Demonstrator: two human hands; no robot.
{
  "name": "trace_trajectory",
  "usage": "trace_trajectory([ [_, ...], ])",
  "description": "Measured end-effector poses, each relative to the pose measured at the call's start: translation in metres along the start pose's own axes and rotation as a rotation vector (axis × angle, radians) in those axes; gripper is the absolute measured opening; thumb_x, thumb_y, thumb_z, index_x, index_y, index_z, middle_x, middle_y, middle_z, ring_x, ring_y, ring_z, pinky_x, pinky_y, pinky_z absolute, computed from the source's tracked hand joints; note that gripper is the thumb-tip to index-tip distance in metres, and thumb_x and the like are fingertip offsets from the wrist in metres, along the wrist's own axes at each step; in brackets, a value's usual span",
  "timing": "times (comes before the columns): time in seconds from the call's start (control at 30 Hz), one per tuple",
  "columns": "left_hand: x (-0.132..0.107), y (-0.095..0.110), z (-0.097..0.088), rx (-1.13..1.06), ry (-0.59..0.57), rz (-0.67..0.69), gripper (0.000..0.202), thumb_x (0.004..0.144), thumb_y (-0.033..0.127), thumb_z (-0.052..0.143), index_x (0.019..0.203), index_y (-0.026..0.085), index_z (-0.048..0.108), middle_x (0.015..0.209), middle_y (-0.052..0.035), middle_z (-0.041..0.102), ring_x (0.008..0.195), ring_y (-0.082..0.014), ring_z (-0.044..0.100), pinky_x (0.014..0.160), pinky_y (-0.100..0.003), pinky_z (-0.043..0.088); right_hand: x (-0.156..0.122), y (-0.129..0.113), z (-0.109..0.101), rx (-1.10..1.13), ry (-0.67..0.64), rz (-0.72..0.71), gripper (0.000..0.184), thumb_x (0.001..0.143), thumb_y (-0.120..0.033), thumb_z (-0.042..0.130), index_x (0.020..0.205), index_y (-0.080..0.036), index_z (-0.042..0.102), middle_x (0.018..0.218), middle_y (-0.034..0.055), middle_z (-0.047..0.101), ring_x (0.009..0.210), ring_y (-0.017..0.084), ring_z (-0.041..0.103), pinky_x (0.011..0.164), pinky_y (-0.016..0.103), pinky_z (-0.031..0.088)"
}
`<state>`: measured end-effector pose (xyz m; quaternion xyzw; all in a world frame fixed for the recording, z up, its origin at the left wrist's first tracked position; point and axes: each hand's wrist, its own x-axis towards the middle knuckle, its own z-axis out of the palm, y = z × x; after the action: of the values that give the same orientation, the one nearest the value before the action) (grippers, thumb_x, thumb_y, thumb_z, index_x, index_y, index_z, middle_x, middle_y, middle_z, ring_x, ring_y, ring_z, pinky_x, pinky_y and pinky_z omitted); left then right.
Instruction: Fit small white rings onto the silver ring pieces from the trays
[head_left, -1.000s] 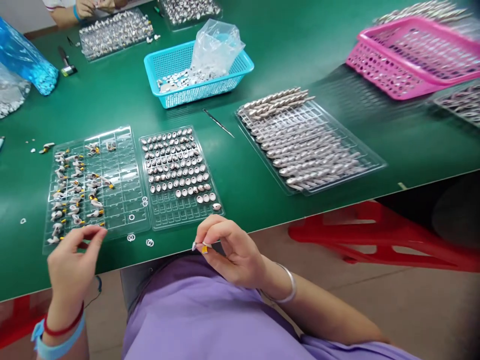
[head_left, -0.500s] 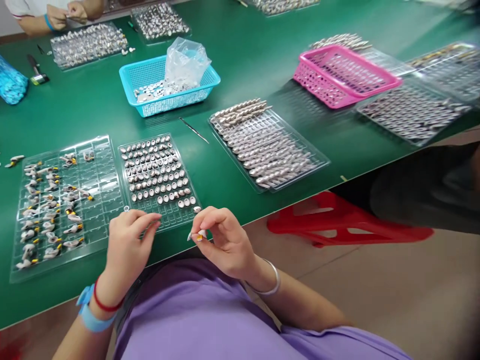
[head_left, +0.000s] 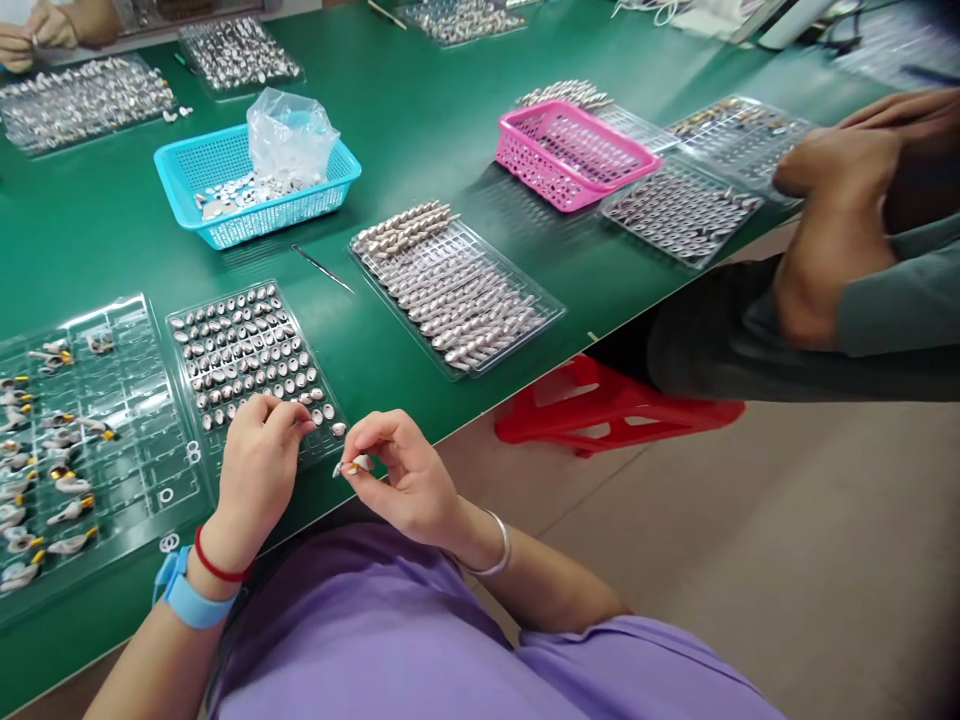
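My right hand (head_left: 409,475), just in front of the table edge, pinches a small white-and-yellow piece (head_left: 361,463) between thumb and forefinger. It looks like one of the bird-shaped figures (head_left: 71,510) in the large clear tray (head_left: 169,440) at the left. My left hand (head_left: 259,455) reaches over the smaller clear tray (head_left: 330,385), which holds rows of small oval shell-like pieces (head_left: 244,330). Its thumb and forefinger are closed together at the near rows, by the oval pieces. Whatever lies between those fingertips is too small and hidden to make out.
A tray of spiral white pieces (head_left: 465,290) lies right of the oval pieces, with a thin metal tool (head_left: 322,268) beside it. Behind stand a blue basket (head_left: 259,222) and a pink basket (head_left: 574,155). A red stool (head_left: 615,410) and another person's arm (head_left: 832,250) are at right.
The view has swung to the right, bringing another person's arm into sight. My left hand has moved onto the tray of oval pieces, its fingertips now together. My right hand keeps its pinch.
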<state>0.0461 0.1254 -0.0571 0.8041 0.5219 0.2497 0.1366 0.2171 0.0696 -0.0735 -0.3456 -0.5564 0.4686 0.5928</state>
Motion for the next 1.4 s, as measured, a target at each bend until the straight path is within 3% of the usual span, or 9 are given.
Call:
trace_trajectory([
  [0.13,-0.019,0.011,-0.012,-0.189,0.023,-0.080,0.013,0.093,0.026,0.053,0.090,0.019,0.064,0.078,-0.0017,0.071,0.070,-0.0165,0.068,0.065,-0.027,0.054,0.004,-0.003,0.004,0.022,0.004,0.071,0.023,0.082,-0.008,0.061,0.095,-0.022,0.048,0.085,-0.0005,0.056,0.074,0.010,0.058,0.068,0.024,0.049],
  [0.27,-0.046,0.021,-0.023,-0.632,-0.064,-0.411,0.015,0.083,0.035,0.068,0.086,0.021,0.070,0.069,0.0021,0.074,0.059,-0.0132,0.070,0.056,-0.019,0.056,0.006,-0.008,0.008,0.065,-0.025,0.162,0.023,0.080,-0.012,0.063,0.094,-0.022,0.047,0.083,-0.0009,0.057,0.073,0.010,0.057,0.067,0.023,0.049],
  [0.37,-0.061,0.024,-0.027,-0.749,-0.092,-0.556,0.018,0.077,0.037,0.074,0.087,0.022,0.077,0.073,0.0005,0.077,0.062,-0.0131,0.071,0.059,-0.017,0.057,0.007,-0.013,0.014,0.059,-0.071,0.244,0.024,0.078,-0.013,0.063,0.093,-0.022,0.046,0.082,-0.0015,0.057,0.070,0.010,0.054,0.067,0.024,0.049],
  [0.53,-0.079,0.021,-0.026,-0.698,-0.084,-0.485,0.020,0.077,0.030,0.076,0.096,0.029,0.079,0.091,0.0005,0.080,0.078,-0.0143,0.073,0.070,-0.016,0.057,0.005,-0.017,0.021,0.025,-0.136,0.330,0.025,0.075,-0.012,0.062,0.092,-0.021,0.046,0.081,-0.0019,0.056,0.070,0.010,0.053,0.067,0.024,0.048],
  [0.7,-0.092,0.019,-0.023,-0.542,0.062,-0.419,0.019,0.076,0.028,0.078,0.095,0.030,0.078,0.083,0.0039,0.079,0.067,-0.0110,0.071,0.064,-0.014,0.056,0.006,-0.019,0.024,-0.006,-0.207,0.370,0.028,0.075,-0.012,0.061,0.095,-0.021,0.044,0.079,-0.0034,0.056,0.066,0.009,0.051,0.064,0.023,0.046],
  [1.03,-0.094,0.019,-0.023,-0.460,0.089,-0.376,0.015,0.077,0.029,0.075,0.090,0.023,0.076,0.078,0.0000,0.078,0.064,-0.0157,0.072,0.062,-0.022,0.060,0.004,-0.022,0.027,-0.142,-0.274,0.292,0.029,0.075,-0.008,0.056,0.097,-0.022,0.043,0.078,-0.0038,0.056,0.065,0.009,0.054,0.062,0.021,0.046],
  [1.4,-0.095,0.019,-0.022,-0.443,0.094,-0.364,0.014,0.077,0.024,0.075,0.090,0.025,0.075,0.078,0.0036,0.077,0.065,-0.0123,0.071,0.062,-0.018,0.057,0.002,-0.022,0.029,-0.245,-0.284,0.210,0.026,0.075,-0.009,0.053,0.095,-0.022,0.043,0.080,-0.0018,0.058,0.065,0.011,0.054,0.062,0.023,0.045],
])
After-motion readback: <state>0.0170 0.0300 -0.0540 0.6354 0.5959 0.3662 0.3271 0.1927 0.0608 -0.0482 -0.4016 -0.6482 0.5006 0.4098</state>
